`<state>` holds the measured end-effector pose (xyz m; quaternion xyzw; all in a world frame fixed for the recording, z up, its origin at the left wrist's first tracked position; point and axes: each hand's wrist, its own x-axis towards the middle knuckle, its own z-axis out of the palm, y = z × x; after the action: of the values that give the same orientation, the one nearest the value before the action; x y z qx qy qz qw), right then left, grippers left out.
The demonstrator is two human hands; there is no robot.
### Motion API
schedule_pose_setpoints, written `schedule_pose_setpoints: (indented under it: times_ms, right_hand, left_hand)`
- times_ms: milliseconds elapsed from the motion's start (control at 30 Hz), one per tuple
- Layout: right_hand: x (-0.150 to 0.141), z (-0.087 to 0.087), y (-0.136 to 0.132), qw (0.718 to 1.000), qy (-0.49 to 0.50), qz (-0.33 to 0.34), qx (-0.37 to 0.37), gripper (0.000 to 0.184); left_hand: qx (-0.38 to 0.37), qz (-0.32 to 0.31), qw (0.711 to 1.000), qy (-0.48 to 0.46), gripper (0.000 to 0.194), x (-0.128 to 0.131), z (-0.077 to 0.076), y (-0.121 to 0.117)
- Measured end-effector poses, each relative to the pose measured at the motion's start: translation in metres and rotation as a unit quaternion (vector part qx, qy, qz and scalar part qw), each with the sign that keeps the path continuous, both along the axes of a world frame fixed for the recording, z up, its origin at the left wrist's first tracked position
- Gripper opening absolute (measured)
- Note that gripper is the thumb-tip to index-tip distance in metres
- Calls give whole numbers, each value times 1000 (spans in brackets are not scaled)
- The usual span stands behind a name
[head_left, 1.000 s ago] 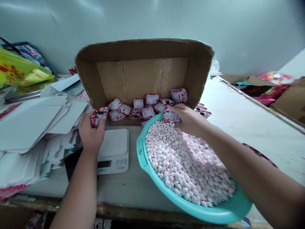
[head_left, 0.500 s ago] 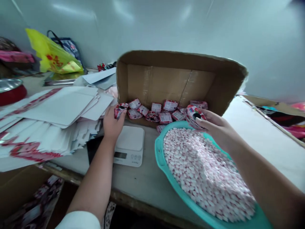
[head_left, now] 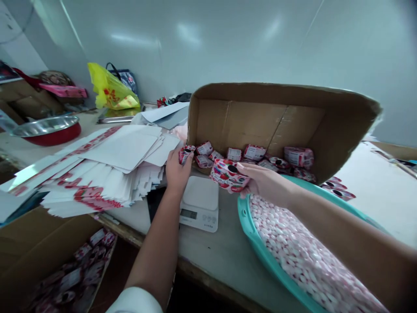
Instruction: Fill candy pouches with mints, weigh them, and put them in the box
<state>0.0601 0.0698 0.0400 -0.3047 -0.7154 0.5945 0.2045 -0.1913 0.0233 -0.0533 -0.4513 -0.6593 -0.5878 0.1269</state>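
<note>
My left hand (head_left: 178,173) is closed on a small red and white candy packet (head_left: 186,154) by the left edge of an open cardboard box (head_left: 250,126). My right hand (head_left: 260,180) grips another strawberry-printed candy packet (head_left: 230,176), its printed side with a black oval turned towards me, above the right part of a white kitchen scale (head_left: 201,195). Several like packets (head_left: 255,152) lie along the bottom of the box. Under my right forearm is a teal basin (head_left: 249,221) heaped with small white and pink wrapped candies (head_left: 286,243).
Stacked white and red printed cardboard sleeves (head_left: 120,148) lie at left. Behind them are a red metal bowl (head_left: 54,138) and a yellow plastic bag (head_left: 112,89). A lower box (head_left: 29,243) at bottom left holds many packets. The table's front edge (head_left: 208,278) runs below the scale.
My right hand has carried its packet left, from above the basin towards the scale. My left hand keeps its packet at the box edge. The view has turned left.
</note>
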Motion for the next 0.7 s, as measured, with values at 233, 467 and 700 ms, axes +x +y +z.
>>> schedule_pose_setpoints:
  times_ms: [233, 467, 700]
  right_hand:
    - [2, 7, 15, 993, 5, -5, -116, 36]
    - [-53, -25, 8, 992, -107, 52, -40, 32]
    - [-79, -57, 20, 952, -213, 51, 215, 25]
  left_hand:
    - [15, 9, 1000, -13, 37, -1, 3, 1]
    - [-6, 31, 999, 9, 36, 0, 5, -5]
    - [46, 43, 998, -15, 31, -7, 8, -8]
